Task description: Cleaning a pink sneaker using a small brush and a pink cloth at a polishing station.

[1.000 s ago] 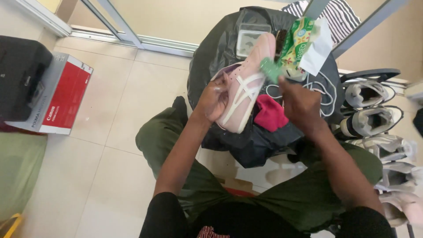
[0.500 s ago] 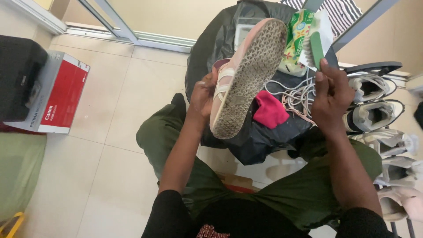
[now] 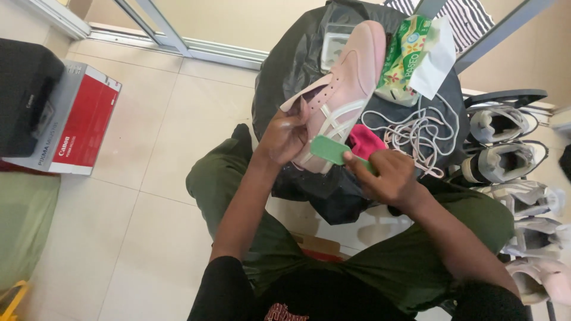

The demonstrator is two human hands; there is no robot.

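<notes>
Small round table (image 3: pixel 279 77) draped in a black plastic sheet (image 3: pixel 357 196) is carrying a clear plastic tub (image 3: pixel 333 44), green tissue pack (image 3: pixel 404 56), tangled white laces (image 3: pixel 416 131) and a pink cloth (image 3: pixel 364 142). Beige tiled floor (image 3: pixel 148 148) is bearing a red-and-white box (image 3: pixel 77 128) at left, with pale sneakers (image 3: pixel 502 142) lying at right.

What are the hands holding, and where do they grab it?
The left hand holds the pink shoe at its heel end. The right hand holds the green brush by its handle end.
</notes>
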